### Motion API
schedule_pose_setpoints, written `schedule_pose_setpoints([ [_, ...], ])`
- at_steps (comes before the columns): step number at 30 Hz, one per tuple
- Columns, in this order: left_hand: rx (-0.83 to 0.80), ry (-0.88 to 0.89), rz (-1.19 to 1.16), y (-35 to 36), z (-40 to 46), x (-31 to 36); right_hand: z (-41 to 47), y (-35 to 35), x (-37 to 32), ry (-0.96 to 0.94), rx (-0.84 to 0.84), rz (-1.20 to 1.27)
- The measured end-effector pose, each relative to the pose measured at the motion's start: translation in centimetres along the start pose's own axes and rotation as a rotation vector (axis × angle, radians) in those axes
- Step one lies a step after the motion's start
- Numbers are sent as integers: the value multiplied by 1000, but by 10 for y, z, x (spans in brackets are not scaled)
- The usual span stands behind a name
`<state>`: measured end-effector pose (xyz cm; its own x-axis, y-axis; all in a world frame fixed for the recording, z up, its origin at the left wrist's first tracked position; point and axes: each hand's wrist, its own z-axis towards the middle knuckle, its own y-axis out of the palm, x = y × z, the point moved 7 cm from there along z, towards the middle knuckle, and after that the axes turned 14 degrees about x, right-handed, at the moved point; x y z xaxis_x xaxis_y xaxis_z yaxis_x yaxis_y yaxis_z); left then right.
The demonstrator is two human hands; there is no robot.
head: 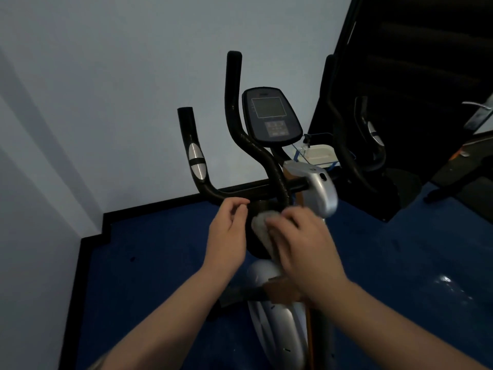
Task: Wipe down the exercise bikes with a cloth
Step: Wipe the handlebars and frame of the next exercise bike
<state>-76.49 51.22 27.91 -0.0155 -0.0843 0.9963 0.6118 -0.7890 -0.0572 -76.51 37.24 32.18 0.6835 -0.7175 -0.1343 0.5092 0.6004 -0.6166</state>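
Midway, by the look of it: wiping low on the handlebar stem of one exercise bike.

Centre frame, the right hand (301, 241) presses a pale cloth (262, 231) against the dark part of the exercise bike (269, 188) just under the handlebar junction; its fingers curl over the cloth, though motion blur hides the exact grip. Just left of the cloth, the left hand (226, 231) is loosely curled, fingertips near the crossbar; whether it touches the bar or holds anything I cannot tell. The two hands are close but apart. Nothing shows which surfaces are already clean; I judge the console (270, 116), upper handlebars (234, 102) and silver frame remain, as does a second bike's handlebar (373, 134) at the right edge.
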Motion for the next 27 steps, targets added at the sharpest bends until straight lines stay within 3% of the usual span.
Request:
schedule_pose_setpoints([
  [5,-57,59,1,8,-3,-2,15,26,-2,-29,100,-195],
  [9,-127,97,87,4,1,0,-27,6,1,-112,88,-176],
  [11,-133,92,96,4,0,0,-23,-8,4,-58,108,-116],
  [14,-110,105,78,5,-1,4,20,0,20,181,155,-20],
  [17,-74,95,86,5,-3,3,36,30,30,369,26,-38],
  [20,-94,109,118,5,-3,1,8,28,33,491,15,0],
  [23,-97,124,117,6,-2,1,-3,21,36,514,3,14],
  [27,-61,142,133,5,-2,4,32,49,35,441,-169,-55],
])
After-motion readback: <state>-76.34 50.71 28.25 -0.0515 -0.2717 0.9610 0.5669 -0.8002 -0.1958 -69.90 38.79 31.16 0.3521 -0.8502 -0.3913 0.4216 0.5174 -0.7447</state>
